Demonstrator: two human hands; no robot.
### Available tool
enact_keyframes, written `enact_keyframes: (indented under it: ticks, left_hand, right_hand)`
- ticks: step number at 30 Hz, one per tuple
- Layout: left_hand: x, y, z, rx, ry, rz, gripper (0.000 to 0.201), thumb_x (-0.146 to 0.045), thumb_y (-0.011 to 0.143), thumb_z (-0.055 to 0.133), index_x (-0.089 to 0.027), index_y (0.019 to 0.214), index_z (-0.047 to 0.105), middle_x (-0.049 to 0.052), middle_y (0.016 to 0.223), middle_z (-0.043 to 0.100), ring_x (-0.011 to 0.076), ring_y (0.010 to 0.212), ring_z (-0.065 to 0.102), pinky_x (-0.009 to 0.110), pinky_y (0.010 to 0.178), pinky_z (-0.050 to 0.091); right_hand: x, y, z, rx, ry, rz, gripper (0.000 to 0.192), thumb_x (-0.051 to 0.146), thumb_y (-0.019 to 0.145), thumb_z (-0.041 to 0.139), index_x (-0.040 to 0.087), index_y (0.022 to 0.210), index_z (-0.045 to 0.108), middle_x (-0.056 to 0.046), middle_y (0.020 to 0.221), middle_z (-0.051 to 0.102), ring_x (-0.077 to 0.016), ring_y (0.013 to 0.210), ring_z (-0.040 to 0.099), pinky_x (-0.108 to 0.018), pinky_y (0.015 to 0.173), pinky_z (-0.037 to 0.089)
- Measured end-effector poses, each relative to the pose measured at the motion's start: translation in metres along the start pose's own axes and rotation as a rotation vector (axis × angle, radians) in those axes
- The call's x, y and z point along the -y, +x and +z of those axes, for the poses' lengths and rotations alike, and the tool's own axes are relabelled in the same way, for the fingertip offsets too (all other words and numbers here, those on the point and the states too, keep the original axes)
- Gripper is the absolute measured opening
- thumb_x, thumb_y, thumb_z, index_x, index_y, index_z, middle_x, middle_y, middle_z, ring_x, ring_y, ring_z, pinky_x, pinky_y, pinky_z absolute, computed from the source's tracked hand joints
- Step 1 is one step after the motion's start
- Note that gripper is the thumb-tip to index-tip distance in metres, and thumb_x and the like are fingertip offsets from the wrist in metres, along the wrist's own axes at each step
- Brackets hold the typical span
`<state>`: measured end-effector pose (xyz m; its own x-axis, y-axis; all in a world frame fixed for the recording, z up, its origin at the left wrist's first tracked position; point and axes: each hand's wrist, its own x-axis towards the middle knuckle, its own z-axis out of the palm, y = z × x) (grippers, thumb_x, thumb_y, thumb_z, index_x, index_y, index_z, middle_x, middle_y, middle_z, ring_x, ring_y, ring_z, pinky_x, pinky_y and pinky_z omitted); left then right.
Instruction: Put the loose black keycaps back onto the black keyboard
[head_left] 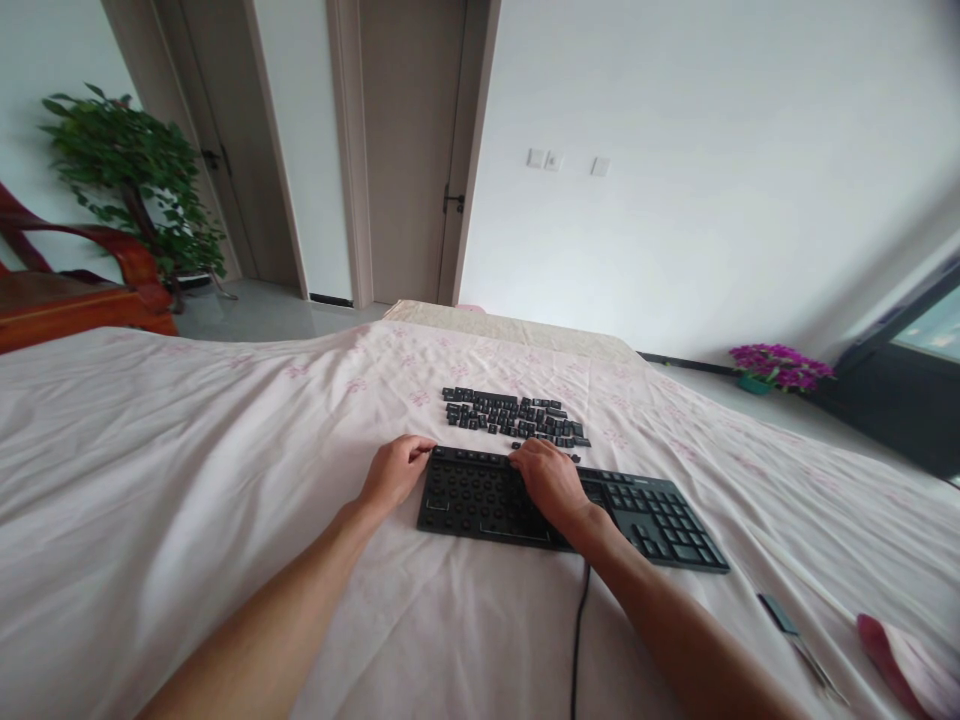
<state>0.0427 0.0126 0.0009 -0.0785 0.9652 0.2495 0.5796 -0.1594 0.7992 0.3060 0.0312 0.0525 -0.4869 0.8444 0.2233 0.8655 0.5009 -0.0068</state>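
A black keyboard lies on the patterned cloth, its left part stripped of most keycaps and its right part still bearing them. At its far left corner my left hand has thumb and fingers closed on the edge. My right hand bends over the top row near the middle, fingertips drawn together there. Whatever sits between those fingertips is too small to make out. Just beyond the keyboard is a loose group of black keycaps. From the near edge a black cable runs toward me.
A pinkish floral cloth covers the surface. To the right lie a tool with a dark handle and metal prongs and a pink-and-white cloth item. Beyond stand a wooden chair, a leafy plant and purple flowers.
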Motion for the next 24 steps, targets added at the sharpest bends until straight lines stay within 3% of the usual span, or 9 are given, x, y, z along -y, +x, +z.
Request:
enact_keyframes:
  ticks: [11, 24]
  left_hand:
    - [0.003, 0.001, 0.001, -0.006, -0.002, -0.001, 0.026, -0.024, 0.081, 0.054, -0.021, 0.098, 0.073, 0.002, 0.100, 0.076, 0.0175, 0.090, 0.070, 0.026, 0.083, 0.051]
    - [0.003, 0.001, 0.001, -0.008, 0.001, 0.000, 0.026, -0.023, 0.081, 0.053, -0.021, 0.098, 0.073, 0.002, 0.100, 0.076, 0.0173, 0.089, 0.070, 0.026, 0.082, 0.051]
  right_hand:
    - [-0.010, 0.003, 0.007, -0.018, 0.138, 0.088, 0.027, 0.026, 0.095, 0.047, 0.024, 0.097, 0.073, -0.003, 0.095, 0.067, -0.0147, 0.090, 0.060, -0.022, 0.079, 0.041]
    - [-0.006, 0.000, 0.007, -0.053, 0.078, 0.007, 0.028, 0.025, 0.097, 0.044, 0.023, 0.093, 0.072, -0.003, 0.090, 0.064, -0.0153, 0.090, 0.057, -0.023, 0.080, 0.040]
